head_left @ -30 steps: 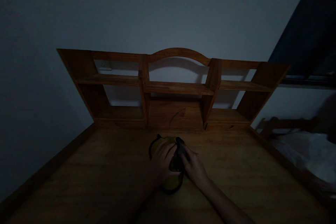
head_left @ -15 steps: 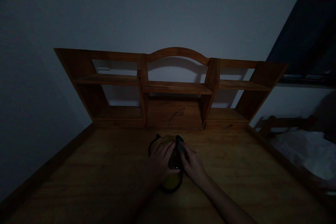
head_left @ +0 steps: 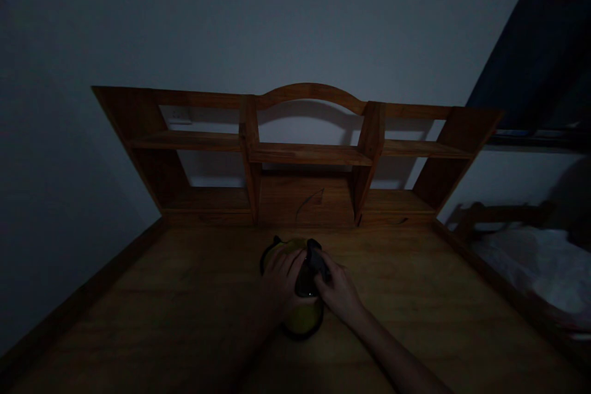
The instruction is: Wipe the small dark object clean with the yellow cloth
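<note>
A yellow-green thing with a thick black rim [head_left: 302,324] lies on the desk; in this dim light its kind is unclear. A dark, glossy piece [head_left: 305,284] shows at its middle, between my hands. My left hand [head_left: 281,277] lies across the yellow thing, thumb on the near side of the glossy piece and fingers curled over the far side. Between the thumb and fingers of my right hand [head_left: 339,290] is a dark grey, soft-looking piece [head_left: 316,257], against the glossy part's right edge. The fingers partly hide both pieces.
A wooden desk [head_left: 415,308] spreads under my hands, with raised side edges. Along its back stands a wooden shelf unit [head_left: 310,152] against the pale wall [head_left: 295,18]. At right are a white bundle [head_left: 545,271] and a dark window [head_left: 530,68].
My right hand has shifted slightly, and more of the dark grey piece now shows in its fingers, lying over the glossy part. My left hand stays in nearly the same place.
</note>
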Tool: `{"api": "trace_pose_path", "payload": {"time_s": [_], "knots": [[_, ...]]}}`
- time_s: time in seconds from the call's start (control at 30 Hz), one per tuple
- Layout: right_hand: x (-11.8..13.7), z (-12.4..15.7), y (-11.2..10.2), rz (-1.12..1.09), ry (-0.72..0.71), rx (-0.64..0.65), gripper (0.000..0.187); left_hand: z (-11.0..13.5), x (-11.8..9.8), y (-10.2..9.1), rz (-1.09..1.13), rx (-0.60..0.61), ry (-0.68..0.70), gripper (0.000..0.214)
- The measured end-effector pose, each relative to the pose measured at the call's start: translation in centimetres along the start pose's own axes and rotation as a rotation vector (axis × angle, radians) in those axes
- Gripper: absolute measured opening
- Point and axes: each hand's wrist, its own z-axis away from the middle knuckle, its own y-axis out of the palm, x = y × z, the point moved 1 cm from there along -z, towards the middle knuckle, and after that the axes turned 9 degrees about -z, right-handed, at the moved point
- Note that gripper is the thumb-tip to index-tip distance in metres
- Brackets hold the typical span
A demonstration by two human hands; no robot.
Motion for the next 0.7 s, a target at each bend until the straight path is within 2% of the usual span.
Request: {"api": "trace_pose_path", "payload": {"time_s": [0.2,0.4,0.57,0.7], "knots": [[0.08,0.06,-0.02,-0.018,0.021,-0.010,0.058,0.14,0.08,0.18,-0.026,0.015,0.019,0.079],[0.56,0.10,-0.20,-0.017,0.002,0.013,0.060,-0.11,-0.13,0.04,0.026,-0.043,0.001,0.075],[0.36,0.11,-0.34,-0.040,-0.022,0.030,0.063,-0.08,-0.07,-0.17,0.018,0.035,-0.011,0.090],[-0.04,0.27,-0.43,-0.051,-0.070,0.033,0.062,0.26,0.10,-0.07,0.027,-0.008,0.015,0.075]]}}
